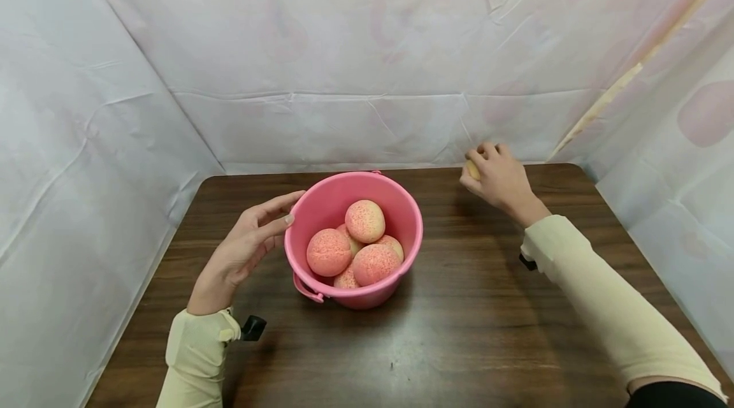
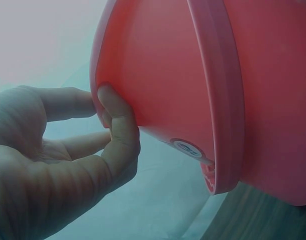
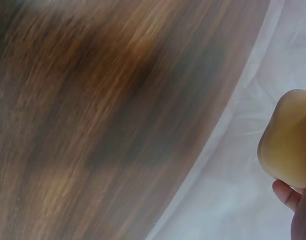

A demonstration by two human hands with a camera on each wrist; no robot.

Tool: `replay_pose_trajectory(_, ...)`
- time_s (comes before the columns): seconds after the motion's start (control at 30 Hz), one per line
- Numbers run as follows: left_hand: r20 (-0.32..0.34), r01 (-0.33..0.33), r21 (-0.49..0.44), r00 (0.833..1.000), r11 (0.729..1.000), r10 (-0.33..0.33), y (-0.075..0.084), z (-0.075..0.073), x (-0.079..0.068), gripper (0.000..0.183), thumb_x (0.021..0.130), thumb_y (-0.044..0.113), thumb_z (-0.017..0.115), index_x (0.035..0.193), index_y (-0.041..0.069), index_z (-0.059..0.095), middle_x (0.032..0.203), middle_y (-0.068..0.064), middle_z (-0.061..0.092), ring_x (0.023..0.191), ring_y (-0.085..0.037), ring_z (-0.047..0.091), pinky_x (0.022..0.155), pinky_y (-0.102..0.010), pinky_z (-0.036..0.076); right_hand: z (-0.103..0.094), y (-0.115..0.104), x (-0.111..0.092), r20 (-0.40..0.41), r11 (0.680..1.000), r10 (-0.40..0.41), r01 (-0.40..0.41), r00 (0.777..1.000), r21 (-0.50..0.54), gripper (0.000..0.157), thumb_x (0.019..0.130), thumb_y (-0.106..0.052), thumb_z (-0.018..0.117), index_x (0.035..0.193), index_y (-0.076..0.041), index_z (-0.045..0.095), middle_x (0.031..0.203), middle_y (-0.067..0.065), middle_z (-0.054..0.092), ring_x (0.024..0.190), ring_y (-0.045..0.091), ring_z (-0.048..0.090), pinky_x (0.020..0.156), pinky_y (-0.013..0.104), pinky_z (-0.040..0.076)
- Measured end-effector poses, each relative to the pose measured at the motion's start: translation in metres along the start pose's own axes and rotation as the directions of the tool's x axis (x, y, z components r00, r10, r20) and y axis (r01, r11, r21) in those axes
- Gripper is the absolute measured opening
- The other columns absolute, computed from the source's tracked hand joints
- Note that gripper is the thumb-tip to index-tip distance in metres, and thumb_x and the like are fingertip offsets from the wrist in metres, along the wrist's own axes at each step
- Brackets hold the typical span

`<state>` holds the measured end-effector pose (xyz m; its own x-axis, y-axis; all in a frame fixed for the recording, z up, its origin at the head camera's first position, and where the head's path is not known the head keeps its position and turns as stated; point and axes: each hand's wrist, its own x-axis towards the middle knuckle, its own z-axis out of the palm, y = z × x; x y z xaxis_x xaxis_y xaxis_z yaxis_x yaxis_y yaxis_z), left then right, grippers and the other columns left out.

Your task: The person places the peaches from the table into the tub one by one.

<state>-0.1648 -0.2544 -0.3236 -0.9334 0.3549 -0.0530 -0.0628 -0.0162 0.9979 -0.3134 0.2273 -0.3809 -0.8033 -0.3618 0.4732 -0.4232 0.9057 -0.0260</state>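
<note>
A pink plastic bucket (image 1: 353,298) stands on the table, tilted a little in the head view. Inside it lie several imitation peaches (image 1: 375,264), speckled pink over pale yellow. My left hand (image 1: 243,245) pinches the bucket's left rim between thumb and fingers, also seen close up in the left wrist view. Over the back right of the table, my right hand (image 1: 500,182) grips a yellow, rounded peach-like piece (image 3: 283,142). Most of that piece is hidden by the fingers in the head view; a smooth yellow side shows in the right wrist view.
The dark wood-grain table (image 1: 476,325) ends at a white sheet wall (image 1: 367,64) behind it. More sheeting hangs at the left and right. The bucket's pink handle (image 1: 308,290) hangs down at its front left.
</note>
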Motion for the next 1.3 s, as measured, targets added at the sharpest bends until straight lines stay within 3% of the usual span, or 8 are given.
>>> replay_pose_trajectory(0.3,0.004,-0.006,-0.002,1.000,1.000,0.006,-0.002,-0.001,0.001,0.050,0.099,0.011,0.056,0.148,0.010,0.044,0.133,-0.016,0.047,0.109,-0.020,0.065,0.083,-0.034,0.061,-0.014,-0.022,0.001,-0.115,0.998,-0.024,0.031,0.993,0.057,0.040,0.087,-0.043,0.052,0.115,-0.018,0.064,0.111,0.010,0.060,0.098,0.036,0.053,0.056,0.053,0.052)
replay_pose_trajectory(0.67,-0.002,-0.002,0.001,1.000,1.000,0.002,-0.001,0.000,0.002,0.050,0.099,0.010,0.056,0.148,0.011,0.045,0.132,-0.016,0.048,0.109,-0.021,0.064,0.084,-0.034,0.061,-0.038,-0.059,0.001,-0.179,0.983,0.071,-0.039,0.981,0.179,0.033,0.086,-0.041,0.054,0.109,-0.021,0.067,0.110,0.006,0.061,0.097,0.030,0.052,0.053,0.048,0.051)
replay_pose_trajectory(1.07,-0.007,-0.003,-0.005,1.000,1.000,0.003,-0.001,0.000,0.003,0.049,0.099,0.011,0.057,0.147,0.011,0.045,0.129,-0.014,0.049,0.109,-0.020,0.064,0.083,-0.036,0.061,-0.066,-0.097,0.012,-0.286,0.966,0.001,0.073,0.958,0.248,0.034,0.085,-0.038,0.054,0.107,-0.016,0.068,0.110,0.007,0.063,0.096,0.030,0.054,0.057,0.045,0.051)
replay_pose_trajectory(1.3,-0.006,-0.002,-0.012,1.000,1.000,0.002,-0.001,-0.001,0.004,0.050,0.099,0.011,0.057,0.147,0.010,0.045,0.128,-0.014,0.049,0.108,-0.020,0.064,0.082,-0.036,0.062,-0.077,-0.114,0.014,-0.372,0.953,-0.020,0.130,0.928,0.273,0.035,0.085,-0.036,0.054,0.107,-0.013,0.069,0.111,0.010,0.064,0.097,0.031,0.055,0.059,0.046,0.051)
